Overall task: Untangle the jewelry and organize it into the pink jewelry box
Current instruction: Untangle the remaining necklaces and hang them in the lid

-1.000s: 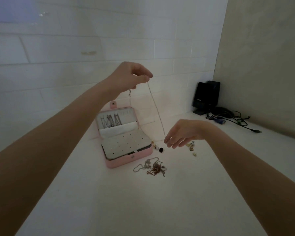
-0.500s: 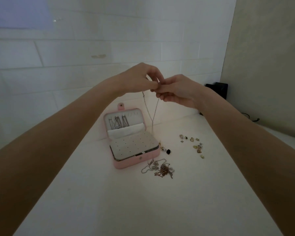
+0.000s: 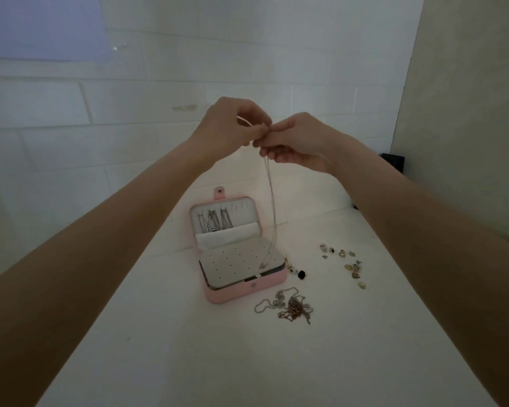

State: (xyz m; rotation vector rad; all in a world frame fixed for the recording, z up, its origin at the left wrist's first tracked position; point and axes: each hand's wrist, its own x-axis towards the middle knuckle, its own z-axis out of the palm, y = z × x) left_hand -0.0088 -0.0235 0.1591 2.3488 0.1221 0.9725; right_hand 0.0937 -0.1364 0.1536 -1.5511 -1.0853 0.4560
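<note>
Both hands are raised above the table with fingertips meeting. My left hand (image 3: 232, 127) and my right hand (image 3: 296, 142) pinch the two ends of a thin silver chain necklace (image 3: 271, 195), which hangs doubled down over the open pink jewelry box (image 3: 238, 292). Its small pendant dangles just above the box's white perforated earring panel. Several necklaces hang inside the box lid. A tangled pile of silver and copper chains (image 3: 288, 306) lies on the table right of the box's front corner.
Loose earrings and rings (image 3: 344, 262) are scattered to the right of the box, and a few small pieces with a black bead (image 3: 301, 274) lie against its right side. A dark object (image 3: 393, 163) stands at the wall corner. The white table runs toward me.
My right hand rose from the table to meet my left hand, bringing the chain's lower end up so it hangs doubled. The view has tilted upward and the chain now hangs over the box.
</note>
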